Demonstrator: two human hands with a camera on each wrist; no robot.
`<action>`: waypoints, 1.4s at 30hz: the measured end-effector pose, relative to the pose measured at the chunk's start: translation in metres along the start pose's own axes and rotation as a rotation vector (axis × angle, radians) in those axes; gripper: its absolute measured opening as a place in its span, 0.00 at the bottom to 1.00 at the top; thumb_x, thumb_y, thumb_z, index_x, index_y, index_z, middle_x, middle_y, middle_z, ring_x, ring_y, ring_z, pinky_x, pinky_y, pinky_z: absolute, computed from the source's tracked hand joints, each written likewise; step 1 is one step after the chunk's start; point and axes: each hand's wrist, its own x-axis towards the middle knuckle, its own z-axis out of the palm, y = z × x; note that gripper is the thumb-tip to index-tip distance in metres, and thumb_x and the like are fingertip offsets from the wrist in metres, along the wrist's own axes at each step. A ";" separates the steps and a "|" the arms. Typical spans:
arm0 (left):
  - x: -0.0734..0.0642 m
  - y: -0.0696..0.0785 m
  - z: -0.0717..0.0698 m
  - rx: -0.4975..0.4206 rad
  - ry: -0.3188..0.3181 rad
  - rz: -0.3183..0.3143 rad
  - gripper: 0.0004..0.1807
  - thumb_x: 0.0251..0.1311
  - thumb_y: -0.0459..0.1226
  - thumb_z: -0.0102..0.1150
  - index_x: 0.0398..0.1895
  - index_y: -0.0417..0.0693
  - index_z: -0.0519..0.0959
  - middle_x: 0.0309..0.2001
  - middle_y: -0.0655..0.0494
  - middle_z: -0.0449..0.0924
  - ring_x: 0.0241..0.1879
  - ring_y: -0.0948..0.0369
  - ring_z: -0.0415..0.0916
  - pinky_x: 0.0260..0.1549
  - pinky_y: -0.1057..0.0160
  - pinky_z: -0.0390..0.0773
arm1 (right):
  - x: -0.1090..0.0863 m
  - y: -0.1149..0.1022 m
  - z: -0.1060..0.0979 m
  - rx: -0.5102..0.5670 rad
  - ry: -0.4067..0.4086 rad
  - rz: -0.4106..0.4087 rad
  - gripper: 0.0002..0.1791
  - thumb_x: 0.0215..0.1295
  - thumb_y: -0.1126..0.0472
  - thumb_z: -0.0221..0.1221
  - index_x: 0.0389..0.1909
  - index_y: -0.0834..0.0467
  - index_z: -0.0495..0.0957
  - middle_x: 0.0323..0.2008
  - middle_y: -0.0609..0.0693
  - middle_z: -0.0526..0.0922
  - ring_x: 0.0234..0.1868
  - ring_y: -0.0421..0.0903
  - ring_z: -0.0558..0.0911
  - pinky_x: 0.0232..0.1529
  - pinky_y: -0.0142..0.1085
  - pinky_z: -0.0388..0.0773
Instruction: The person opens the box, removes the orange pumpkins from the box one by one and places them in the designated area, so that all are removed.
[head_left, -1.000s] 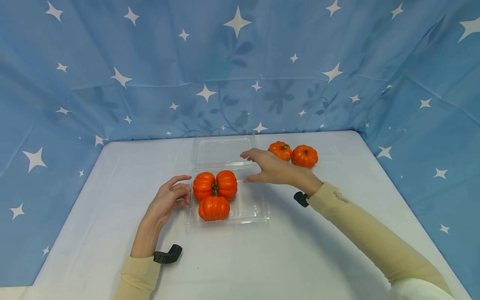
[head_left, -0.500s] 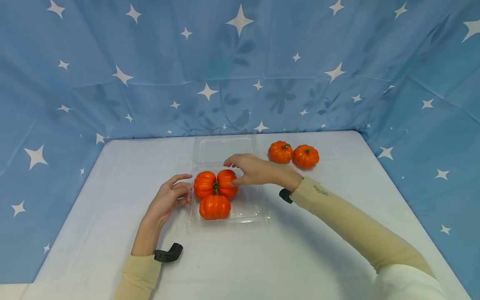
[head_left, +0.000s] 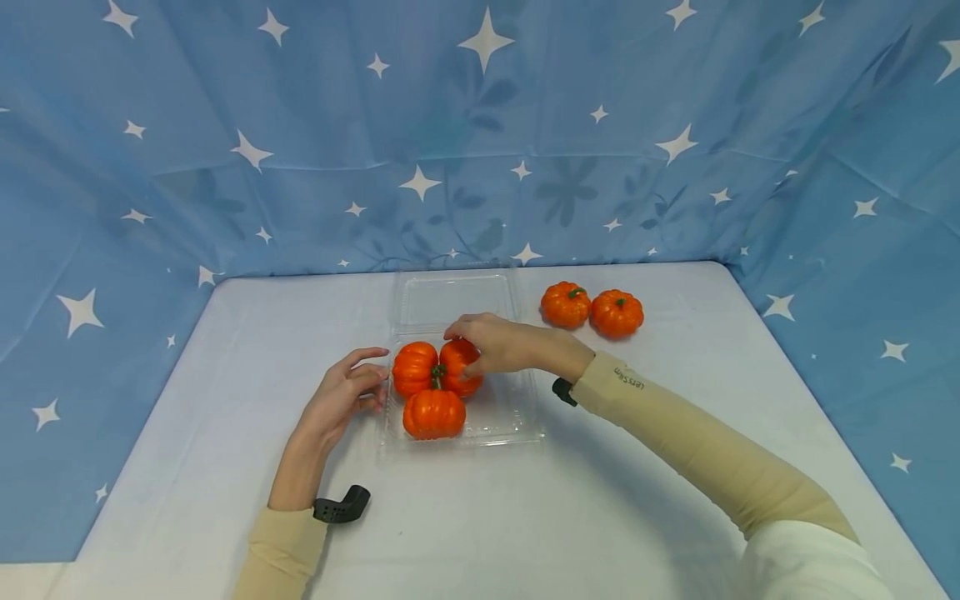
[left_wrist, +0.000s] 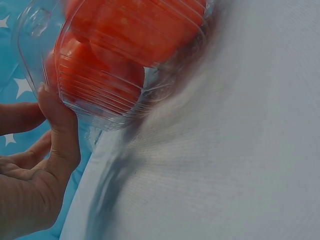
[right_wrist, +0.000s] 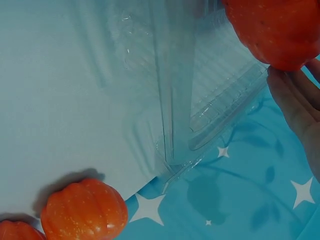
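A clear plastic clamshell box (head_left: pixel 506 408) lies with its lid folded back on the table. Its base holds three orange toy pumpkins: a left one (head_left: pixel 412 369), a front one (head_left: pixel 434 415) and a right one (head_left: pixel 454 368), their stems meeting in the middle. My right hand (head_left: pixel 506 343) grips the right pumpkin, fingers at its far side and thumb at its near side. At the box's left rim is my left hand (head_left: pixel 341 397); in the left wrist view its thumb (left_wrist: pixel 60 120) touches the rim and the other fingers stay loose.
Two more orange pumpkins, one (head_left: pixel 566 305) beside another (head_left: pixel 617 314), sit at the back right of the table. The clear lid (head_left: pixel 457 302) lies flat behind the base. A blue star-patterned curtain (head_left: pixel 420 108) hangs behind the white tablecloth (head_left: pixel 600 517).
My right hand has moved left from the box's right side and come round the right pumpkin. The left hand stays at the rim. The pumpkins have not visibly moved in the box.
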 end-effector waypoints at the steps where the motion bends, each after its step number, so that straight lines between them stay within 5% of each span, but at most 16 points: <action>1: 0.000 0.000 0.000 0.000 0.002 0.000 0.26 0.75 0.34 0.52 0.73 0.40 0.64 0.31 0.57 0.78 0.28 0.61 0.74 0.31 0.66 0.81 | 0.000 0.000 0.000 -0.003 -0.007 0.009 0.34 0.66 0.57 0.70 0.70 0.63 0.71 0.63 0.55 0.77 0.61 0.50 0.77 0.64 0.42 0.78; 21: 0.001 -0.001 -0.002 -0.015 -0.007 0.010 0.25 0.74 0.33 0.53 0.72 0.40 0.65 0.31 0.57 0.78 0.27 0.61 0.74 0.30 0.65 0.81 | -0.002 -0.001 0.003 -0.029 -0.110 0.061 0.40 0.63 0.58 0.71 0.74 0.60 0.67 0.66 0.54 0.75 0.64 0.51 0.74 0.64 0.43 0.78; 42: 0.001 0.000 -0.002 -0.033 -0.009 0.003 0.26 0.74 0.33 0.54 0.72 0.39 0.64 0.30 0.57 0.78 0.26 0.62 0.74 0.29 0.66 0.80 | -0.030 0.020 0.003 0.010 0.072 -0.024 0.40 0.59 0.53 0.74 0.70 0.62 0.71 0.65 0.55 0.78 0.65 0.53 0.77 0.66 0.46 0.77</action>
